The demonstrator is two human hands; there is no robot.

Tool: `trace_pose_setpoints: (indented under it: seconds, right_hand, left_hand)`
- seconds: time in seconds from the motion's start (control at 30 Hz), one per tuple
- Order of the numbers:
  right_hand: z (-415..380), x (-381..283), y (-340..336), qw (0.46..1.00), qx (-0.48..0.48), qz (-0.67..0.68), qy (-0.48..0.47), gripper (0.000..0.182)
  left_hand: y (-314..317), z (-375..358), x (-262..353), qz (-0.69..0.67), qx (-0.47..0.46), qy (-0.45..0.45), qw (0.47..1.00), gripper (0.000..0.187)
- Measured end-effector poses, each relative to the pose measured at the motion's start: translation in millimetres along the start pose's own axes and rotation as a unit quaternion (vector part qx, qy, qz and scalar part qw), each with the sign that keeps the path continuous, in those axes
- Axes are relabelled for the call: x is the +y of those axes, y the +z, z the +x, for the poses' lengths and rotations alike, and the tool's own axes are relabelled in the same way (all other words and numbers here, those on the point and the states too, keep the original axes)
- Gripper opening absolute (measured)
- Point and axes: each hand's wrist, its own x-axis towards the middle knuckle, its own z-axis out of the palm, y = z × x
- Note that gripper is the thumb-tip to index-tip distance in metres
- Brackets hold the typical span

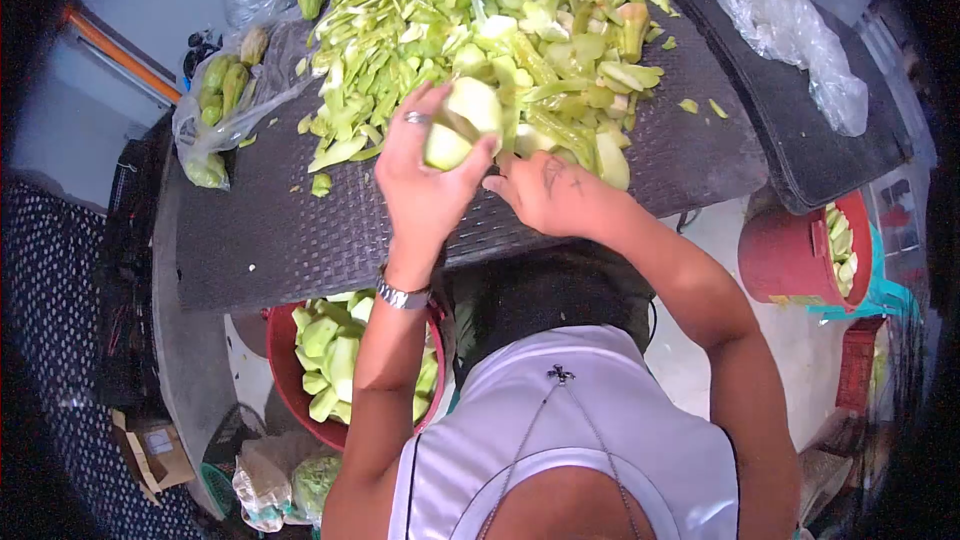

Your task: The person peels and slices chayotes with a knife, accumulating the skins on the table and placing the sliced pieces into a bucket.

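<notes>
My left hand [430,155], with a ring and a wristwatch, is wrapped round a pale green peeled chayote [474,105]. A dark gap or shadow crosses the chayote's middle. Close beside it, my right hand [545,190] is closed round the handle of what looks like a knife [507,125]; its blade is blurred and hard to make out against the greens. Both hands are above the near edge of the dark woven-textured table [690,155]. Just beyond them spreads a large heap of green peelings and cut pieces [400,50].
A plastic bag [190,130] with whole chayotes lies at the table's left. Below the table stands a red tub [290,380] of peeled chayotes. At right are a red bucket [785,260] with pale pieces and a crumpled clear bag [790,30] on a black surface.
</notes>
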Motion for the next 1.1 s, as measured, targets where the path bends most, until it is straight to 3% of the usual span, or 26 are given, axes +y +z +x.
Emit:
trace_pose_setpoints:
  seconds: [0.03, 0.07, 0.1, 0.13, 0.23, 0.37, 0.5, 0.53, 0.6, 0.67, 0.7, 0.73, 0.77, 0.9, 0.93, 1.03, 1.1]
  right_hand:
    - [16, 3, -18, 0.967, -0.146, 0.133, 0.159, 0.035]
    - [41, 3, -48, 0.871, -0.284, 0.260, 0.305, 0.037]
    - [57, 4, -63, 0.718, -0.404, 0.370, 0.429, 0.040]
    - [49, 17, -56, 0.695, -0.386, 0.452, 0.405, 0.043]
    - [37, 27, -41, 0.646, -0.323, 0.522, 0.453, 0.042]
    - [30, 19, -50, 0.598, -0.237, 0.626, 0.440, 0.047]
    - [24, 10, -76, 0.601, -0.170, 0.633, 0.457, 0.046]
    - [22, 10, -82, 0.602, -0.155, 0.632, 0.463, 0.044]
    - [18, 10, -94, 0.602, -0.123, 0.629, 0.477, 0.042]
    - [20, 4, -104, 0.757, -0.092, 0.446, 0.468, 0.039]
    - [21, 1, -105, 0.818, -0.075, 0.345, 0.453, 0.038]
    - [18, 6, -99, 0.931, 0.012, 0.175, 0.319, 0.035]
    - [16, 8, -103, 0.933, 0.029, 0.166, 0.319, 0.033]
    - [32, 16, -118, 0.944, 0.111, 0.085, 0.299, 0.029]
    - [31, 29, -112, 0.946, 0.136, 0.054, 0.290, 0.028]
    - [14, 80, -111, 0.958, -0.066, -0.098, 0.261, 0.026]
    - [19, 74, -127, 0.955, -0.001, -0.061, 0.292, 0.025]
  left_hand:
    - [-6, -2, -1, 0.006, -0.002, -0.031, 1.000, 0.060]
    - [-13, -5, -4, 0.015, -0.002, -0.063, 0.998, 0.061]
    - [-21, -9, -6, 0.026, -0.001, -0.095, 0.995, 0.062]
    - [-33, -12, 2, -0.004, -0.023, -0.198, 0.980, 0.063]
    - [-54, -25, -9, 0.100, -0.118, -0.240, 0.958, 0.065]
    - [-66, -14, -14, 0.129, -0.224, -0.271, 0.927, 0.060]
    - [-54, -1, -41, 0.080, -0.285, -0.253, 0.921, 0.069]
    - [-49, 1, -49, 0.062, -0.281, -0.286, 0.914, 0.068]
    - [-45, -3, -47, -0.152, -0.249, -0.360, 0.886, 0.064]
    - [-40, -12, -57, -0.326, -0.221, -0.417, 0.819, 0.057]
    - [-37, -20, -65, -0.449, -0.195, -0.431, 0.758, 0.059]
    - [-37, -27, -69, -0.562, -0.165, -0.436, 0.683, 0.060]
    - [-39, -33, -71, -0.665, -0.131, -0.430, 0.596, 0.062]
    - [-35, -30, -23, -0.800, -0.033, -0.353, 0.483, 0.071]
    - [-29, -30, -25, -0.830, -0.038, -0.354, 0.429, 0.073]
    - [-6, -30, -22, -0.887, -0.091, -0.316, 0.323, 0.075]
    - [5, -30, -19, -0.855, -0.082, -0.347, 0.378, 0.072]
